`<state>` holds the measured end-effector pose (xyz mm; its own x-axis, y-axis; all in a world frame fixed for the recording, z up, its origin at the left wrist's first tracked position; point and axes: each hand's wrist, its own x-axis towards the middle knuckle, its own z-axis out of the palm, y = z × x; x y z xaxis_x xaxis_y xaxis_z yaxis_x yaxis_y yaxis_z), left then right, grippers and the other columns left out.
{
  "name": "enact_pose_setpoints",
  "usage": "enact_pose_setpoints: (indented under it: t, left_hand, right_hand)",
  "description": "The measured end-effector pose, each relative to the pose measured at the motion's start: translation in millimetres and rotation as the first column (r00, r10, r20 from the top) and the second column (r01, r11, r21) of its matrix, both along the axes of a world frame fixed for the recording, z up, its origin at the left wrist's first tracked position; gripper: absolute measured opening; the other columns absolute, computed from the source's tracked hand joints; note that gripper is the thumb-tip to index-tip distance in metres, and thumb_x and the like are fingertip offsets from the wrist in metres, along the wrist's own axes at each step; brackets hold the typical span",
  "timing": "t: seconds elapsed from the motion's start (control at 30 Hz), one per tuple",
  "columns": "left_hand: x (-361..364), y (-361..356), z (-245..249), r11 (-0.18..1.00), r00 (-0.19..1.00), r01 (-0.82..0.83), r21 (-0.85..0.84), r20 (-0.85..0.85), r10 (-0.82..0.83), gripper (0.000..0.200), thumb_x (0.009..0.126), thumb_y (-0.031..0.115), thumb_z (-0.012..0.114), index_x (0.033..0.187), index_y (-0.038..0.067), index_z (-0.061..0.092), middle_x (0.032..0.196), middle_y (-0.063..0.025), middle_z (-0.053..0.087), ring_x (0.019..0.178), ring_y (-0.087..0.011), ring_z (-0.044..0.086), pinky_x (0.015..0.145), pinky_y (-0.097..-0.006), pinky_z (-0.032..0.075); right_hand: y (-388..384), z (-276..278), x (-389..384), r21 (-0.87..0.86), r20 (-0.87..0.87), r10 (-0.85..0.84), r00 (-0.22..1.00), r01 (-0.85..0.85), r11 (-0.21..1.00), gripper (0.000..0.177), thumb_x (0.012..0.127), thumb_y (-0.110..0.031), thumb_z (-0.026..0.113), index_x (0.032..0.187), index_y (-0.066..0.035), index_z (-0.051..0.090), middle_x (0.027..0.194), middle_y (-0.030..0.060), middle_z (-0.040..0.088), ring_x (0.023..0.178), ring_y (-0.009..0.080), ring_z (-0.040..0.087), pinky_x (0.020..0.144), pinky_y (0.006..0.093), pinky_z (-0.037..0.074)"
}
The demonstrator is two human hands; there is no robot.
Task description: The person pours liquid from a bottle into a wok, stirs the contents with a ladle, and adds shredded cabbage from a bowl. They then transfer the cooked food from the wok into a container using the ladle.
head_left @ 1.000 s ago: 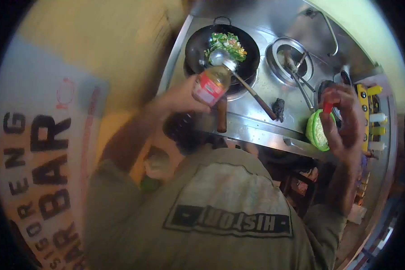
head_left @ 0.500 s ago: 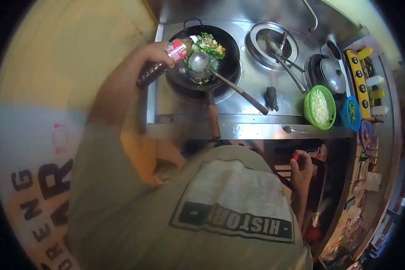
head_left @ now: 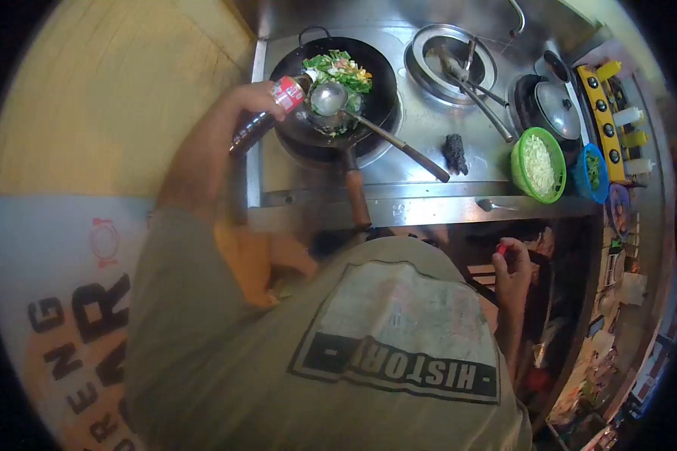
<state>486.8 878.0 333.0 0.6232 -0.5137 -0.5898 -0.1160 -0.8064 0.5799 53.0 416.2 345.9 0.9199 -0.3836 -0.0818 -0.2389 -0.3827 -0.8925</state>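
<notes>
My left hand (head_left: pixel 259 99) is wrapped round a sauce bottle (head_left: pixel 287 93) with dark contents and a red-and-white label. The bottle is tilted, its neck over the near-left part of a black wok (head_left: pixel 380 83). Chopped green vegetables (head_left: pixel 347 72) with pale and orange pieces lie in the wok. A ladle (head_left: pixel 329 98) rests there too, bowl inside and handle sticking out over the counter. The wok's wooden handle (head_left: pixel 356 197) points towards me. Below the counter edge, my right hand (head_left: pixel 514 263) pinches a small red cap (head_left: pixel 501 249), closed round it.
Right of the wok stands a metal ring burner (head_left: pixel 489 66) with utensils across it. A dark scouring pad (head_left: pixel 455 154) lies on the steel counter (head_left: pixel 421 161). Further right are a green basket of shredded vegetable (head_left: pixel 558 161), a blue basket (head_left: pixel 603 179), a lidded pot (head_left: pixel 558 111) and squeeze bottles (head_left: pixel 629 116).
The whole view has shifted slightly. The tilted bottle stays over the wok in my left hand, and my right hand keeps its pinch on the red cap.
</notes>
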Motion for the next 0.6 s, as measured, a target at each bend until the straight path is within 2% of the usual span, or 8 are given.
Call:
enact_pose_setpoints:
  t: [0.07,0.2,0.23,0.3,0.4,0.47,0.6]
  left_hand:
    - [-1,0,0,0.998,1.000,-0.010,0.066,0.008,0.009,0.040,0.059,0.014,0.078,0.093,0.009,0.058,0.084,-0.0039,0.065,0.074,-0.0159,0.061,0.069,-0.0318,0.050]
    - [-4,-2,5,0.996,1.000,-0.021,0.090,-0.020,0.023,0.039,0.059,0.014,0.078,0.093,0.009,0.059,0.084,-0.0036,0.065,0.075,-0.0154,0.061,0.070,-0.0317,0.050]
    - [-3,-1,2,0.998,1.000,-0.015,0.060,-0.003,0.015,0.039,0.058,0.018,0.079,0.091,0.008,0.062,0.083,-0.0059,0.066,0.074,-0.0180,0.062,0.070,-0.0332,0.050]
    - [-4,-1,0,1.000,1.000,-0.004,0.031,0.015,0.004,0.039,0.057,0.022,0.079,0.089,0.007,0.064,0.082,-0.0083,0.067,0.074,-0.0206,0.063,0.071,-0.0347,0.050]
    - [-6,-3,4,0.993,0.996,-0.064,0.099,0.066,0.058,0.038,0.056,0.021,0.078,0.089,0.006,0.064,0.082,-0.0088,0.067,0.075,-0.0210,0.063,0.071,-0.0349,0.050]
    - [-3,-2,3,0.991,0.998,-0.060,0.117,-0.026,0.063,0.038,0.056,0.019,0.078,0.089,0.006,0.064,0.081,-0.0089,0.066,0.074,-0.0216,0.063,0.070,-0.0351,0.050]
    - [-1,1,-1,0.995,0.995,-0.069,0.073,-0.068,0.074,0.038,0.056,0.017,0.078,0.089,0.006,0.064,0.081,-0.0085,0.066,0.074,-0.0218,0.063,0.070,-0.0355,0.050]
  right_hand:
    - [0,-1,-2,0.014,-0.002,-0.009,1.000,0.009,1.000,0.027,0.083,0.004,0.058,0.109,-0.002,0.054,0.100,0.0032,0.054,0.092,0.0098,0.052,0.083,0.0237,0.042]
    - [7,9,-1,0.090,-0.020,-0.032,0.999,0.033,0.995,0.028,0.083,0.004,0.058,0.110,-0.002,0.054,0.101,0.0035,0.054,0.094,0.0103,0.052,0.084,0.0243,0.042]
    - [6,6,-2,0.090,-0.019,-0.036,0.999,0.038,0.995,0.028,0.083,0.004,0.058,0.110,-0.002,0.054,0.101,0.0035,0.054,0.094,0.0103,0.052,0.084,0.0243,0.042]
    - [-1,-5,-4,-0.143,0.063,0.060,0.996,-0.051,0.988,0.028,0.083,0.003,0.058,0.110,-0.001,0.054,0.100,0.0035,0.054,0.091,0.0109,0.052,0.083,0.0249,0.043]
    - [-4,-12,-6,-0.089,0.063,0.070,0.996,-0.064,0.994,0.028,0.083,0.002,0.058,0.110,-0.001,0.053,0.099,0.0035,0.054,0.089,0.0106,0.052,0.081,0.0249,0.043]
    - [-3,-13,-6,-0.061,0.055,0.054,0.997,-0.051,0.997,0.028,0.083,0.002,0.058,0.111,-0.001,0.053,0.098,0.0033,0.054,0.089,0.0103,0.052,0.081,0.0244,0.043]
    - [-1,-11,-4,-0.045,0.048,0.041,0.998,-0.039,0.998,0.028,0.083,0.003,0.058,0.111,-0.001,0.053,0.097,0.0029,0.054,0.089,0.0097,0.052,0.080,0.0232,0.043]
